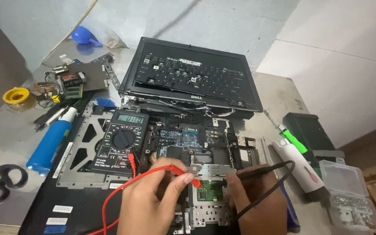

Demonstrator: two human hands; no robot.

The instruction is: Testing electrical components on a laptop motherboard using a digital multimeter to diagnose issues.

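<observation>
Both wrists are cut off by the near edge; the lower part of the opened laptop base (109,174) runs out of view too. The left hand (153,196) pinches the red probe (177,169) between thumb and fingers, tip down on the small green board (207,189) at near centre. The right hand (255,200) pinches the black probe (257,170), its tip hidden behind the fingers, hard to tell if it touches the board. The hands cover most of the metal bracket around that board. The red lead (114,191) loops left to the black multimeter (122,141) lying on the base; its display is too small to read. Far centre, the detached keyboard panel (192,76) leans over the base's far edge. Left: blue cylinder (51,141), yellow solder reel (16,95), black tape rings (1,180). Right: green-handled screwdriver (288,132), white tube (301,167), clear screw box (351,196), partly cut off.
</observation>
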